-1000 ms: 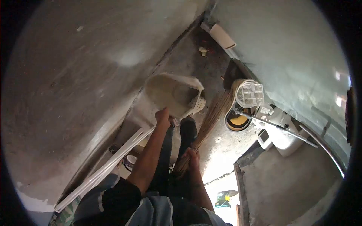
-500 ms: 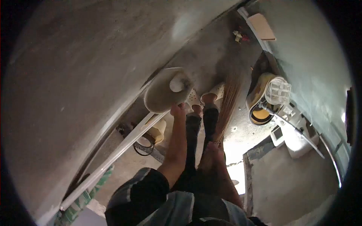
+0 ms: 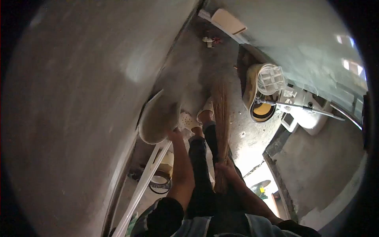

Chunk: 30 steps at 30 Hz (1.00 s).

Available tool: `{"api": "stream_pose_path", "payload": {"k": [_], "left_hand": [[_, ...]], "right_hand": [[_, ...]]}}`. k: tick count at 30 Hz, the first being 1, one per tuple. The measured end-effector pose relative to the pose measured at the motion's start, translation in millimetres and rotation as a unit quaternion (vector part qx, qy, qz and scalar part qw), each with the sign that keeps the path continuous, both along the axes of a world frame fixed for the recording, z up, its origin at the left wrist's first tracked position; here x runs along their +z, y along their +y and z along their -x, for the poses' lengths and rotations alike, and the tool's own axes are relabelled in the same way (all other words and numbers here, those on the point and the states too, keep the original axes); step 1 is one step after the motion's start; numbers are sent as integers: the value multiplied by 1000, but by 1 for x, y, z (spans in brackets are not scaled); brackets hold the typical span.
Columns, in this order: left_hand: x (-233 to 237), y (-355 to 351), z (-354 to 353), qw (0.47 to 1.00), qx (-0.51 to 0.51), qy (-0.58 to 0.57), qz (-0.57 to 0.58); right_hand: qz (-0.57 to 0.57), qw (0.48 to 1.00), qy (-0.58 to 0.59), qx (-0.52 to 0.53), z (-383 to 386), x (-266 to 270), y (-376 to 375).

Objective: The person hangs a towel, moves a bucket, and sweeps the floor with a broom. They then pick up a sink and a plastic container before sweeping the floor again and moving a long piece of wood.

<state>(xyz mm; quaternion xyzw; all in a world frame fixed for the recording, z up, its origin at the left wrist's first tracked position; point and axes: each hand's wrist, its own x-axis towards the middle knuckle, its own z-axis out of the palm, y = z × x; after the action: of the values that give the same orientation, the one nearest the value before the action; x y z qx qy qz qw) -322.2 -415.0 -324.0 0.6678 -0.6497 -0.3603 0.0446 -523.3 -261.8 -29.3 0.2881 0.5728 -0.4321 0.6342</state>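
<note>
My left hand [image 3: 175,135] is closed on the near edge of a pale, rounded dustpan [image 3: 156,120], which is held tilted beside the left wall. In my right hand [image 3: 226,168] is a stick broom [image 3: 222,114], gripped near its bound end, with the long thin bristles pointing forward to the floor. Between the pan and the broom are my feet in cream clogs [image 3: 188,120]. A small heap of litter [image 3: 209,41] lies on the floor farther ahead.
Long white strips [image 3: 148,177] lean at the left, next to a yellowish bucket [image 3: 167,162]. To the right stand a bucket [image 3: 262,110] with a white basket [image 3: 271,80], a metal pole [image 3: 312,108] and a white container [image 3: 314,124]. A pale board [image 3: 229,21] rests against the far wall.
The view has turned, so the surroundings sit farther left. The dustpan is tilted differently, and a pale round patch seen on it before no longer shows. Both hands keep their holds.
</note>
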Motion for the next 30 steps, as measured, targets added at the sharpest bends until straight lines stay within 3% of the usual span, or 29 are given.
{"api": "stream_pose_path", "payload": {"k": [1,2,3,4,7,10,13,14,15,16,17,18,19,20,22,23,24,25,26,27,29,30], "left_hand": [[13,-4,5,1000,-6,12,-18],[7,-4,7,981,132,118,-75],[0,-3,8,930,278,218,-104],[-8,-4,9,729,534,391,-178],[14,-17,16,713,546,369,-238],[94,-40,68,683,540,291,-398],[195,-53,150,733,357,191,-547],[229,-57,178,753,267,158,-581],[253,-61,201,764,89,87,-634],[267,-68,219,764,81,80,-636],[276,-76,235,843,-121,54,-521],[282,-87,251,871,-315,28,-376],[286,-110,271,878,-306,-20,-368],[282,-138,287,883,-296,-68,-357],[200,-168,271,938,-183,21,-295],[178,-182,279,947,-298,36,-117],[158,-193,286,913,-400,51,66],[129,-204,288,912,-401,50,64],[100,-213,284,907,-405,-72,-96],[85,-221,282,864,-394,-191,-249],[101,-179,283,861,-442,-151,-201],[85,-160,263,845,-478,-175,-161]], "right_hand": [[1,1000,-5,-17,0,1,0],[1,1000,-5,-27,2,0,-1],[12,1000,-1,-17,3,0,-2],[24,1000,5,-7,6,-1,-3],[7,999,9,-44,6,-5,1],[2,998,50,-50,20,-6,1],[-35,997,49,-56,44,-9,-28],[23,994,49,-94,63,-6,-52],[72,986,96,-112,61,-26,-65],[123,974,139,-133,59,-47,-80],[143,972,143,-123,59,-68,-91],[163,969,146,-114,59,-89,-101],[163,980,66,-95,82,-85,-119],[164,979,65,-100,95,-84,-132],[103,947,290,91,114,-82,-149],[103,948,289,89,119,-77,-146],[79,933,337,93,122,-70,-139],[55,917,382,98,121,-66,-129],[3,910,387,146,107,-68,-110],[-49,899,392,190,89,-69,-90],[-106,887,380,241,61,-57,-58],[-132,882,365,267,44,-49,-43]]}}
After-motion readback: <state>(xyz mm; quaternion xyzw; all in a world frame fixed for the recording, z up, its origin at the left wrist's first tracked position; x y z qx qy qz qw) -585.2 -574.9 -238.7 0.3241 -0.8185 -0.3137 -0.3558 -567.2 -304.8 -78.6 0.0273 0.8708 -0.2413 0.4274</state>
